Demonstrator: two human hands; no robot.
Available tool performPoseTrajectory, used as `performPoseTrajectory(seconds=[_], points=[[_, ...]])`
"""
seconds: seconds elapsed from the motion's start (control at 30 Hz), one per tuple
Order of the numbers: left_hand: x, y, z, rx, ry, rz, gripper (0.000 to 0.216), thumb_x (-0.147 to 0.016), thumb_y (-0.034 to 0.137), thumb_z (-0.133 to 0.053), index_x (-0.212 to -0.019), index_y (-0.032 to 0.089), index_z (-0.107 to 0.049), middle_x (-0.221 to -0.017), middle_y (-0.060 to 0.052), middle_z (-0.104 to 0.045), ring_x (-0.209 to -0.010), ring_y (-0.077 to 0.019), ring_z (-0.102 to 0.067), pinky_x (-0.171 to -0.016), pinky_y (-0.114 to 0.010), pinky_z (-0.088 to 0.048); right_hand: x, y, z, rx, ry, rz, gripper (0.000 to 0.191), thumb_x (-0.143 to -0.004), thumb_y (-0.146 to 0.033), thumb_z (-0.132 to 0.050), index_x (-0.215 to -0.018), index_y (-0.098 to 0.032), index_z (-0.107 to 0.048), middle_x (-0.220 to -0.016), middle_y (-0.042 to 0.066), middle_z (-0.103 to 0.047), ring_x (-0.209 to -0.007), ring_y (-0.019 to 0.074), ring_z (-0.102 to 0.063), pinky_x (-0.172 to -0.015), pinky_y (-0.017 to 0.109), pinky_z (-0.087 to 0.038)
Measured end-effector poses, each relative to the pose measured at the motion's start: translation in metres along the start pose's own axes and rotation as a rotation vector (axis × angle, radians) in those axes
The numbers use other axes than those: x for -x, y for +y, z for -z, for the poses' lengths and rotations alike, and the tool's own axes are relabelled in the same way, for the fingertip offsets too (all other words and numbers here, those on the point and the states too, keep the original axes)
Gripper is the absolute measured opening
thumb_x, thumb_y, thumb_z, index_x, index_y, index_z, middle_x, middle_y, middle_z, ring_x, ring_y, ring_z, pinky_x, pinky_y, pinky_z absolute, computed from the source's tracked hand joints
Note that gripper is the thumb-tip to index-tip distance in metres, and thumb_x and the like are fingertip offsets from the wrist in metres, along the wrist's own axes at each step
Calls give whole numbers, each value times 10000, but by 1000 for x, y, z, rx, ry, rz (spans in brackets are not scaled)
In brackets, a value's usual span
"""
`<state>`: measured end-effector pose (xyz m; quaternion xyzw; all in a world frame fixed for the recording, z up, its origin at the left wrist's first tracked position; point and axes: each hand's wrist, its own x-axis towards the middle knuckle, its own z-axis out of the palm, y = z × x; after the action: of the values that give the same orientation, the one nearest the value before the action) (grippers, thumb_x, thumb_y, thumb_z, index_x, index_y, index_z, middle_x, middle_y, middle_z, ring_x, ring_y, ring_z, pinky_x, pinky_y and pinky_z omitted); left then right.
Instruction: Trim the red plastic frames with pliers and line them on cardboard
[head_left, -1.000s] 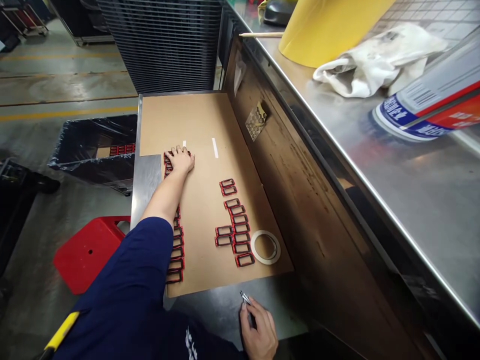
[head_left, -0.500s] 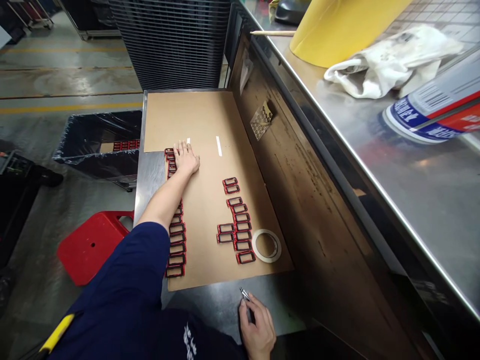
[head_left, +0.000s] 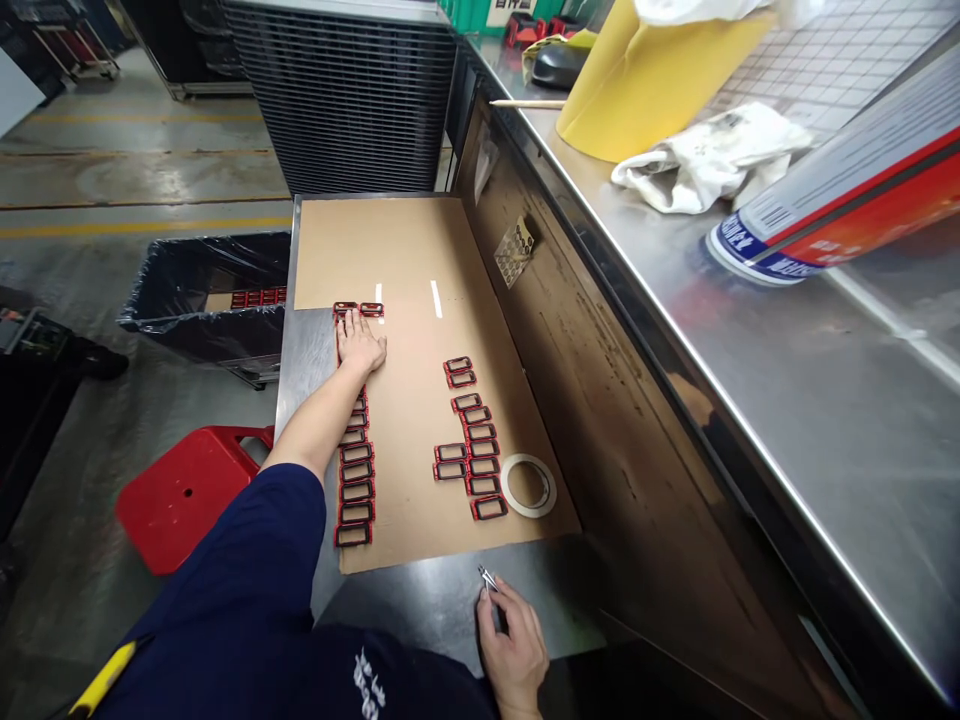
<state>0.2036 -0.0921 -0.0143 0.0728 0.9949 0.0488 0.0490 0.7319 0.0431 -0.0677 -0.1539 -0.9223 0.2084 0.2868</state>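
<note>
My left hand [head_left: 361,345] lies palm down over the upper part of a column of small red-and-black rectangular frames [head_left: 356,490], its fingers stretched out. Part of the column is hidden beneath that hand and forearm. Just beyond the fingertips, one more red-and-black frame [head_left: 371,309] sits to the right of the column's top piece. Low in the view, my right hand [head_left: 514,640] is closed around a small hand tool [head_left: 487,578]. Its narrow silver tip pokes out past the fingers; the rest is mostly covered. A second group of frames [head_left: 482,448] lies on the right.
A cardboard sheet [head_left: 405,450] covers much of the metal bench. A roll of tape [head_left: 551,490] rests on its right side. A raised metal shelf [head_left: 750,340] with a spray can [head_left: 832,215] borders the right. Left are a lined bin [head_left: 202,330] and a red stool [head_left: 184,500].
My left hand has drawn back toward me, uncovering the frame beside the column's top. My right hand stays in place with the tool. The view has shifted slightly.
</note>
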Motion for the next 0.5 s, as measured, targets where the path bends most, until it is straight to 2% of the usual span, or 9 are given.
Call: performPoseTrajectory(seconds=[0.2,0.3,0.4,0.5], points=[[-1,-2,4,1,-3,37,856,-938,484,-349,-1597,-45,-209,-1712,-212,-67,-1607,-322,-30,-1301,-467,-16,-1,-1,-1,6,4,-3,158,-1009,-286,-620,-913,-184,-692,-1028,81,-733,-890,206,-699,-826,325,-537],[3,0,10,3,11,27,865,-935,494,-358,-1594,-47,-215,-1709,-221,-72,-1608,-323,-24,-1301,-468,10,-3,-2,-1,12,14,-1,175,-1006,-291,-622,-896,-178,-697,-1022,81,-734,-876,199,-703,-815,319,-544],[22,4,15,0,31,-34,861,-944,514,-332,-1598,-34,-220,-1716,-199,-68,-1611,-298,16,-1297,-454,63,-4,-4,-1,22,21,-5,192,-1007,-298,-617,-883,-177,-700,-1019,83,-736,-866,201,-705,-806,322,-543],[60,5,15,-7,24,-135,836,-956,540,-295,-1601,8,-264,-1723,-151,-90,-1613,-266,38,-1295,-429,95,-3,-4,-2,18,8,-18,186,-1007,-298,-617,-888,-180,-697,-1021,87,-736,-874,205,-703,-812,322,-541]])
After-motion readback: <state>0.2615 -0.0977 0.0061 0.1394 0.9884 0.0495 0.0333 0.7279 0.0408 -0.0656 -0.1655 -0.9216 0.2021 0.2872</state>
